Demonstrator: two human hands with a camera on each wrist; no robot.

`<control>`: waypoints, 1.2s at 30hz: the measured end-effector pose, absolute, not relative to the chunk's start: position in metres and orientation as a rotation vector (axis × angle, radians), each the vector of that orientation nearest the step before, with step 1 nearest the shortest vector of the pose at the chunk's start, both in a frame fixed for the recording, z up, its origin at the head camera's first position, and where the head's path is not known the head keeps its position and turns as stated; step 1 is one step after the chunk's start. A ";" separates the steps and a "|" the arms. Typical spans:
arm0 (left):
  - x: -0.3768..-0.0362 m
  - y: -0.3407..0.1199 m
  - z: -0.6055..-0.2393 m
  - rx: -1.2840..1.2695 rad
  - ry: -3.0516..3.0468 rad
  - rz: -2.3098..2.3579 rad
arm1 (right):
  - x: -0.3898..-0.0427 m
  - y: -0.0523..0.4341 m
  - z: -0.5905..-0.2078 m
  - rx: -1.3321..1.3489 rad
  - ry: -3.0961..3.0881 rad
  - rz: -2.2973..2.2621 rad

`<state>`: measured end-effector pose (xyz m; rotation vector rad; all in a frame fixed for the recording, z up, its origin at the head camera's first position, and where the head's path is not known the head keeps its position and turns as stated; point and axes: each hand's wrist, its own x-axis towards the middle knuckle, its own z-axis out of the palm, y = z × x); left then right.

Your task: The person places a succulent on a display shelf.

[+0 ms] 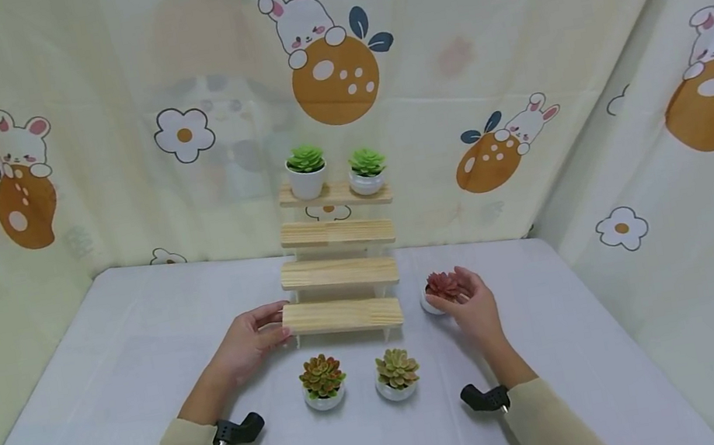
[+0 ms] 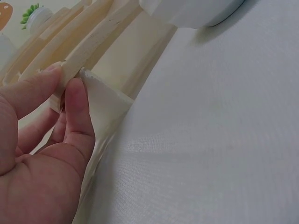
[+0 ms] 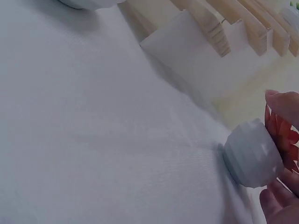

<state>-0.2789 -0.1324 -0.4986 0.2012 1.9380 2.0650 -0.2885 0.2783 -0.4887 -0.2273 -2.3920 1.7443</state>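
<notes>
Step in hand, by judgement: steadying four-tier wooden plant stand [image 1: 339, 273] while taking hold of red succulent [image 1: 442, 285]. Left grip [image 1: 246, 347]: pinched on left end of lowest tier [image 1: 342, 315]. Right grip [image 1: 476, 310]: clamped about red leaves and pot. White pot [image 3: 252, 154] apparently on worktop [image 1: 576, 343], just right of stand.

Called for next, as judged: firm hold before any lift, pot kept off board ends, no tug on stand.

Edges: board ends near pot; rear worktop edge against printed curtain [image 1: 428, 140]. Open room: broad stretches left and right. Tighter in front, with reddish-green succulent [image 1: 323, 379] and pale green succulent [image 1: 397, 370] spaced apart. On top tier [image 1: 338, 196]: two bright-green succulents [image 1: 306, 172], possibly prone to topple if jolted.
</notes>
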 end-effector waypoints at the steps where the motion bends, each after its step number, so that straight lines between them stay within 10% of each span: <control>1: -0.279 -0.133 -0.498 0.201 1.938 2.066 | -0.288 0.278 -0.489 -0.236 -2.407 1.741; 36: -0.279 -0.130 -0.496 0.184 1.976 2.030 | -0.291 0.281 -0.508 -0.297 -2.537 1.525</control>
